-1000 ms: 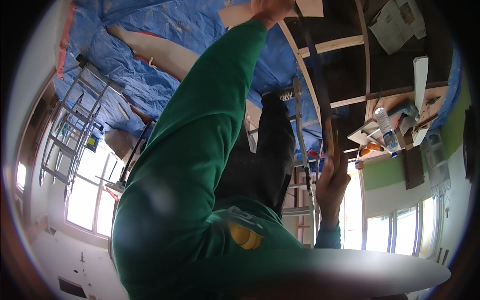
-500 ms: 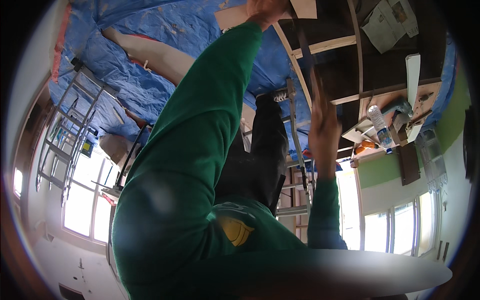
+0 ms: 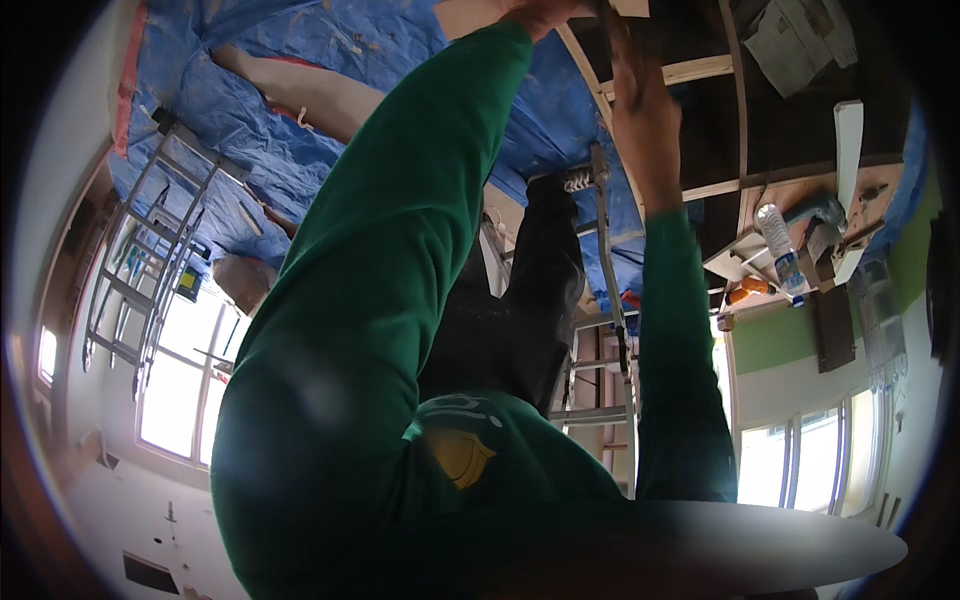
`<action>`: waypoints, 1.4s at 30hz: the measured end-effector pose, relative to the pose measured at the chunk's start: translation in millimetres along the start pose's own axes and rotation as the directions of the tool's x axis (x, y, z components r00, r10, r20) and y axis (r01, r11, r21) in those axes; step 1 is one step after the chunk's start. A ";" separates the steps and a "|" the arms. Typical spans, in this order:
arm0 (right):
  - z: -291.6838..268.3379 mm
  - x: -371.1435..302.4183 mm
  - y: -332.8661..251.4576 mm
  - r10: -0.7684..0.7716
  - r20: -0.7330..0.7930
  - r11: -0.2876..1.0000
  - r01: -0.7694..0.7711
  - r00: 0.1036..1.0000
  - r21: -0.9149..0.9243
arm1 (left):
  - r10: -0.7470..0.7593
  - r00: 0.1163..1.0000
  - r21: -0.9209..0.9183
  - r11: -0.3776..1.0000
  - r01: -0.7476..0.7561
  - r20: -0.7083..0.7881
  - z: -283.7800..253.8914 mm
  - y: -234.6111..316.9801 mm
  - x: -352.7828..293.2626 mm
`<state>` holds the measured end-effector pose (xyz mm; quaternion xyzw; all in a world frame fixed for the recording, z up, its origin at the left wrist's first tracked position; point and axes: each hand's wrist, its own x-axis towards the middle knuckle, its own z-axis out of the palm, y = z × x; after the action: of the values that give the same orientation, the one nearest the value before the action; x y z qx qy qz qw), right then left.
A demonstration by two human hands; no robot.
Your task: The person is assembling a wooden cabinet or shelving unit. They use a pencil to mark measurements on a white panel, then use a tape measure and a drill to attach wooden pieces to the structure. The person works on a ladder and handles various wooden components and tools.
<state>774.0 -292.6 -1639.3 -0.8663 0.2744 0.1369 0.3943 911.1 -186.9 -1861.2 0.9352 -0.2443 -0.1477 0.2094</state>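
Note:
My left hand (image 3: pixel 545 12) reaches to the upper edge of the view, over a flat tan board (image 3: pixel 462 14) that lies against a light timber frame (image 3: pixel 697 72). Its fingers are cut off by the picture's edge. My right hand (image 3: pixel 646 125) is raised beside it, its fingers closed round a long, narrow dark brown thing (image 3: pixel 618 45), whose far end reaches the top edge near my left hand. Motion blur hides what kind of thing this is. Both sleeves are green.
Beneath me stands a stepladder (image 3: pixel 608 250), with a foot on it. Another ladder (image 3: pixel 150 250) is at the left. Blue tarp (image 3: pixel 285 130) spreads around. On a board at the right are a plastic bottle (image 3: pixel 778 240), an orange bottle (image 3: pixel 748 289) and a power tool (image 3: pixel 818 208).
My right hand has moved up toward my left hand, with the long brown thing in it. The left hand stays by the board, and the whole view has shifted slightly.

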 end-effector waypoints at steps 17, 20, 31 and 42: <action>23.7 32.8 12.6 -0.070 -0.093 0.997 0.068 0.993 -0.034 | 0.052 0.998 0.019 0.998 -0.052 0.034 -59.4 26.1 0.8; -28.4 -57.3 -12.6 0.063 0.117 0.998 -0.060 0.991 -0.031 | -0.072 0.992 -0.024 0.997 0.070 -0.099 -16.5 -10.8 -6.7; 14.4 -7.5 38.2 -0.061 -0.012 0.995 0.060 0.998 -0.086 | 0.042 0.988 0.012 0.999 -0.040 -0.147 -5.1 -3.6 2.9; -100.7 -183.4 -19.7 0.214 0.124 0.976 -0.209 0.969 -0.052 | 0.092 0.880 0.105 0.993 -0.048 -0.466 18.9 -18.2 1.9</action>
<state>638.7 -291.0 -1478.6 -0.8288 0.3365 0.2393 0.3775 912.7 -179.4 -1886.4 0.9422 -0.2264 0.1020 0.2250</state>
